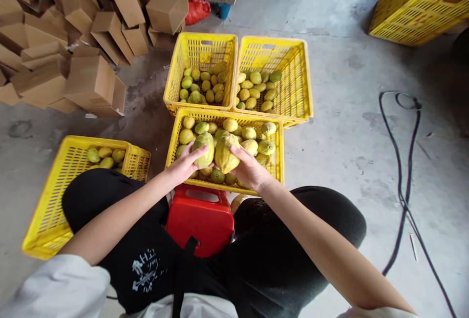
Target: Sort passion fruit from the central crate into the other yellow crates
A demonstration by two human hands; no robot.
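My left hand [187,161] is wrapped around a green-yellow papaya [204,150]. Beside it, a yellower, ridged papaya [226,154] sits in my right hand [250,167], with the thumb over its side. The two fruits are held close together above a yellow plastic crate [279,161] between my knees. Several more papayas [249,133] of green and yellow shades lie in that crate, partly hidden by my hands.
Two yellow crates with fruit, a left crate [201,39] and a right crate [307,83], stand behind. Another fruit crate [54,186] is at my left. A red stool [198,220] is under me. Cardboard boxes [91,81] pile up back left; a black cable [408,161] lies right.
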